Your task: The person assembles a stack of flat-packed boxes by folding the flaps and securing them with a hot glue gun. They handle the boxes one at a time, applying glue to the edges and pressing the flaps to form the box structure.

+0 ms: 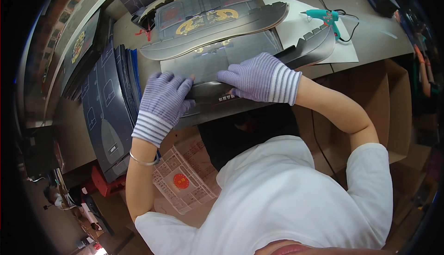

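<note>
Both my hands wear purple-and-white striped knit gloves with some fingertips bare. A dark grey printed cardboard panel (208, 90) lies at the table's front edge, in front of me. My left hand (166, 95) closes on its left part, fingers bent over the surface. Farther right, my right hand (259, 78) holds the panel's near part, fingers pointing left and thumb low. The undersides of both grips are hidden. Just beyond lies a curved grey cardboard piece (212, 35) with a gold dragon-like print, overlapping the panel's far side.
A teal glue gun (323, 17) with a black cord rests on white paper (349, 51) at the right. Dark printed sheets (104, 102) stand stacked at the left. Below are a pinkish plastic crate (185, 181), a red stool (106, 183) and an open cardboard box (374, 102).
</note>
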The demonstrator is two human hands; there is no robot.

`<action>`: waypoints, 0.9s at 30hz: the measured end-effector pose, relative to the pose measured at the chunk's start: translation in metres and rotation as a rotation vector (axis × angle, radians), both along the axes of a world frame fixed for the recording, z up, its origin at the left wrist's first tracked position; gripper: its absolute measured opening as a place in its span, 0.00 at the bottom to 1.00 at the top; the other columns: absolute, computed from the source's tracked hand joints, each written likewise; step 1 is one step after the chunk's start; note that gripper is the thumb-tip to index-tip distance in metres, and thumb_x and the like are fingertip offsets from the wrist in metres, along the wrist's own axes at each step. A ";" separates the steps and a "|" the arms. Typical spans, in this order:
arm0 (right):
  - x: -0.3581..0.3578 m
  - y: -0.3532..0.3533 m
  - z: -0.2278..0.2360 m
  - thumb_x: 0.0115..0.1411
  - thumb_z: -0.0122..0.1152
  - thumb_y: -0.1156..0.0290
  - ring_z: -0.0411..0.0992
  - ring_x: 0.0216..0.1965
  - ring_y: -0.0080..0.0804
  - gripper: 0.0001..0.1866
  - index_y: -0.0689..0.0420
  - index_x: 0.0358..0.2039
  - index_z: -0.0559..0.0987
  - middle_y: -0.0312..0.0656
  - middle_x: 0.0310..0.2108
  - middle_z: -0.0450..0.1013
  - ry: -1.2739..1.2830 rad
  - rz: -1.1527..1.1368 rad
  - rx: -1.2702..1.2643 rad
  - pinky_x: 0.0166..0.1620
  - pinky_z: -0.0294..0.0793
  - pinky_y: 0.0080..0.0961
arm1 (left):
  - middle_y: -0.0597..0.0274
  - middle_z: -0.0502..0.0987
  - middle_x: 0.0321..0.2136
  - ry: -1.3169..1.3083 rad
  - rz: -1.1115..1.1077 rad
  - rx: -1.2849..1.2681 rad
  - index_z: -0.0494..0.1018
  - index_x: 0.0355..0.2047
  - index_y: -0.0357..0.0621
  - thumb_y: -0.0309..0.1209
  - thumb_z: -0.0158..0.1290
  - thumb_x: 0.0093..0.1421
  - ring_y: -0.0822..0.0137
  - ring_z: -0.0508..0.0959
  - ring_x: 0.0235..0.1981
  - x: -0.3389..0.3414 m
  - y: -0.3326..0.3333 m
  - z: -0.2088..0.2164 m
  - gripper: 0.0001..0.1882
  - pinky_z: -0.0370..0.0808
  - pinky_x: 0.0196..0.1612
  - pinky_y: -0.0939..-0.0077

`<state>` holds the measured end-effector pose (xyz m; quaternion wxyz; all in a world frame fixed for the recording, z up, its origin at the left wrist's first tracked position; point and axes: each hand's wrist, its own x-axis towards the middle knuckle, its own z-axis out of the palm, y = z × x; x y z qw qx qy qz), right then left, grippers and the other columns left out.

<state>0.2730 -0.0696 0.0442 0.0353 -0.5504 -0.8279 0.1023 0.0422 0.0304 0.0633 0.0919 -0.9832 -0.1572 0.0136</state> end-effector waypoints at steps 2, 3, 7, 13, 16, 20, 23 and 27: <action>-0.011 0.002 0.005 0.60 0.59 0.56 0.78 0.37 0.42 0.22 0.49 0.53 0.70 0.42 0.37 0.75 0.050 -0.038 0.023 0.37 0.79 0.36 | 0.56 0.77 0.36 -0.127 0.047 -0.063 0.73 0.48 0.40 0.41 0.63 0.48 0.55 0.74 0.43 0.010 -0.012 0.004 0.28 0.66 0.56 0.56; -0.017 0.005 0.003 0.60 0.59 0.57 0.78 0.38 0.42 0.23 0.50 0.53 0.69 0.43 0.38 0.76 0.120 -0.034 0.096 0.38 0.79 0.36 | 0.55 0.77 0.37 -0.190 0.066 -0.092 0.72 0.50 0.40 0.40 0.63 0.48 0.55 0.74 0.45 0.014 -0.015 0.006 0.30 0.64 0.58 0.55; -0.020 0.017 -0.001 0.51 0.67 0.56 0.71 0.51 0.44 0.36 0.54 0.58 0.66 0.46 0.49 0.73 0.269 -0.030 0.167 0.53 0.72 0.38 | 0.59 0.78 0.32 -0.079 0.113 0.028 0.73 0.43 0.45 0.39 0.64 0.47 0.57 0.76 0.38 -0.003 0.010 0.003 0.24 0.69 0.49 0.59; 0.053 0.008 -0.036 0.45 0.70 0.45 0.65 0.57 0.44 0.43 0.55 0.58 0.68 0.44 0.52 0.70 -0.095 -0.152 0.340 0.62 0.59 0.45 | 0.57 0.77 0.36 0.019 0.165 -0.060 0.72 0.45 0.44 0.38 0.65 0.48 0.55 0.74 0.42 -0.040 0.052 -0.004 0.25 0.66 0.52 0.57; 0.044 0.006 -0.033 0.47 0.69 0.44 0.66 0.55 0.45 0.42 0.56 0.56 0.69 0.45 0.50 0.71 -0.038 -0.170 0.249 0.62 0.59 0.44 | 0.51 0.72 0.49 -0.105 0.132 -0.018 0.68 0.54 0.42 0.38 0.68 0.41 0.51 0.70 0.52 -0.008 0.033 0.001 0.39 0.60 0.62 0.57; 0.033 0.010 -0.031 0.46 0.70 0.47 0.66 0.54 0.47 0.40 0.56 0.55 0.70 0.46 0.48 0.71 0.120 -0.191 0.251 0.62 0.59 0.42 | 0.48 0.73 0.47 -0.348 0.080 -0.260 0.66 0.54 0.38 0.38 0.69 0.41 0.49 0.72 0.50 0.059 -0.010 -0.040 0.40 0.68 0.56 0.60; 0.046 0.001 -0.043 0.45 0.71 0.49 0.65 0.55 0.47 0.40 0.56 0.55 0.70 0.45 0.49 0.71 0.123 -0.174 0.499 0.62 0.58 0.43 | 0.52 0.76 0.42 -0.371 0.186 -0.293 0.70 0.50 0.41 0.36 0.66 0.46 0.51 0.73 0.46 0.073 -0.009 -0.054 0.31 0.69 0.53 0.59; 0.044 -0.006 -0.046 0.43 0.72 0.53 0.65 0.56 0.44 0.33 0.58 0.48 0.75 0.44 0.48 0.71 0.064 -0.214 0.462 0.62 0.58 0.45 | 0.53 0.76 0.39 -0.428 0.143 -0.266 0.72 0.47 0.42 0.35 0.66 0.46 0.51 0.74 0.44 0.078 -0.010 -0.059 0.27 0.70 0.49 0.59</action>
